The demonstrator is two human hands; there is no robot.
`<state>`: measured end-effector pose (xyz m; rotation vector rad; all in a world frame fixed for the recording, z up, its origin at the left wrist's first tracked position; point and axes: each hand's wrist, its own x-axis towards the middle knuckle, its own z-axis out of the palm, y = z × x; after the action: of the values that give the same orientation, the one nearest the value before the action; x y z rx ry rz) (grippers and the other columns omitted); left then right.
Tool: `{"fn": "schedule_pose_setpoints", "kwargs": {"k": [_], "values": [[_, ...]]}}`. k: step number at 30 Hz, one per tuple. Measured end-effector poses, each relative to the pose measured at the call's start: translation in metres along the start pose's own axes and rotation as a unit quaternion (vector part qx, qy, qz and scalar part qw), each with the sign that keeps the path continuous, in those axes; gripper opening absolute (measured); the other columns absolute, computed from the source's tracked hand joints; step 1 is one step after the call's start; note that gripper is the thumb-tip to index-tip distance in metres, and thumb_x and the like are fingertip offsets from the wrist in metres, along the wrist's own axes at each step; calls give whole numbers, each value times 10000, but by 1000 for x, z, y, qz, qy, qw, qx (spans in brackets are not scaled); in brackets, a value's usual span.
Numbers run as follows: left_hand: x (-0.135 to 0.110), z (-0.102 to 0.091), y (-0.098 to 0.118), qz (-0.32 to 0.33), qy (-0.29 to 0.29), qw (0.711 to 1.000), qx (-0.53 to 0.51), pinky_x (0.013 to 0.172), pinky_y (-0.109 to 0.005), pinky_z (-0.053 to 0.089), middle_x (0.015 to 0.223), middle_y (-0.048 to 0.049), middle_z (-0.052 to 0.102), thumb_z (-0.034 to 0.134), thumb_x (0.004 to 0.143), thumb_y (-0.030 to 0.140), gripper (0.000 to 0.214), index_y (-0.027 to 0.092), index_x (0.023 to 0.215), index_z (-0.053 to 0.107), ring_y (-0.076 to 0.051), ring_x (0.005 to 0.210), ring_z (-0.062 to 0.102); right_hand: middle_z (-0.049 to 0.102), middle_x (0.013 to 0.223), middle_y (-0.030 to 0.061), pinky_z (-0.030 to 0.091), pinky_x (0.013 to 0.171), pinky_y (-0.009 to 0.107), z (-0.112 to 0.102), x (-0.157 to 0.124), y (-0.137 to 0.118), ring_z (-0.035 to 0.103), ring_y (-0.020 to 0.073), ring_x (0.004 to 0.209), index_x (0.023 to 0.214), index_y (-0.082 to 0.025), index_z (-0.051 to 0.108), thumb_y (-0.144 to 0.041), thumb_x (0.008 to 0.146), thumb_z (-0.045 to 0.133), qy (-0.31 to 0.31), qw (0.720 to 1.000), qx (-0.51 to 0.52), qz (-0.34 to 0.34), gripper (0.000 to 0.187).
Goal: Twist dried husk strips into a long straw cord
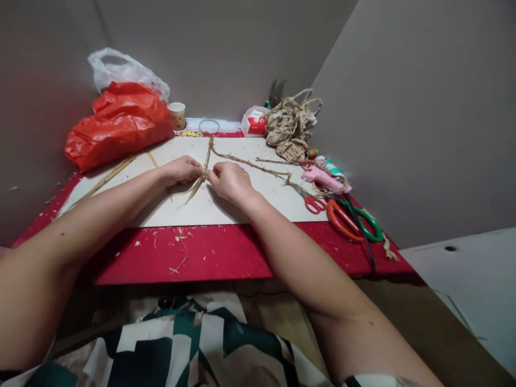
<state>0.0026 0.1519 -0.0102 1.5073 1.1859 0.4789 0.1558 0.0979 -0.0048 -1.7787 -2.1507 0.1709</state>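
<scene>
Over the white board [169, 209], a straw braid [207, 156] runs away from me, with loose straw ends [195, 192] fanning out toward my side. My left hand [186, 169] pinches the braid from the left, near where the loose ends begin. From the right, my right hand [230, 180] closes its fingers on the same spot. A thin twisted cord [245, 161] extends from the braid's far end to the right. Left of my left hand lies a bundle of straw [107, 180]. The fingertips partly cover the strands between them.
A red plastic bag [121, 123] and a paper cup [177, 115] stand at the back left. Coiled straw rope [288, 126] is heaped at the back right. Along the right edge lie a pink glue gun [322, 177], red scissors [314, 204] and large orange-and-green-handled shears [344, 220]. Straw scraps litter the red cloth [226, 252].
</scene>
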Motion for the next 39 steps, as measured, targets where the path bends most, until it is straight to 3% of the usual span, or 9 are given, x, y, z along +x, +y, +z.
{"fn": "schedule_pose_setpoints", "kwargs": {"k": [5, 11, 23, 33, 39], "values": [[0, 6, -9, 57, 71, 995, 36, 451, -236, 91, 412, 50, 344, 618, 697, 265, 177, 118, 618, 557, -30, 375, 226, 643, 1028, 147, 395, 824, 325, 4, 2, 5, 573, 236, 971, 991, -142, 641, -393, 905, 324, -18, 1000, -1, 13, 414], [2, 6, -20, 101, 104, 988, 57, 463, -224, 147, 445, 37, 395, 573, 715, 255, 173, 105, 630, 568, -37, 415, 269, 659, 988, 150, 408, 789, 327, 10, 5, 6, 594, 237, 928, 951, -142, 656, -382, 894, 341, -5, 1000, -14, 23, 400], [-7, 4, -15, 107, 89, 988, 66, 466, -235, 152, 427, 56, 337, 530, 719, 237, 202, 146, 546, 480, -46, 419, 233, 680, 926, 136, 393, 725, 289, 20, 14, 5, 612, 222, 869, 895, -178, 674, -404, 889, 348, -1, 999, -34, 35, 397], [-1, -5, -23, 134, 67, 987, 65, 456, -216, 181, 448, 61, 360, 510, 695, 311, 222, 142, 554, 480, -51, 431, 259, 691, 873, 112, 349, 637, 259, 26, 20, 4, 615, 193, 802, 859, -181, 681, -386, 890, 348, 25, 998, -32, 42, 393], [-3, -6, -23, 117, 71, 989, 51, 448, -211, 168, 439, 67, 336, 537, 674, 361, 264, 147, 540, 456, -52, 433, 252, 690, 848, 97, 327, 607, 252, 29, 21, 2, 605, 178, 772, 834, -177, 680, -390, 889, 360, 27, 999, -16, 42, 388]]}}
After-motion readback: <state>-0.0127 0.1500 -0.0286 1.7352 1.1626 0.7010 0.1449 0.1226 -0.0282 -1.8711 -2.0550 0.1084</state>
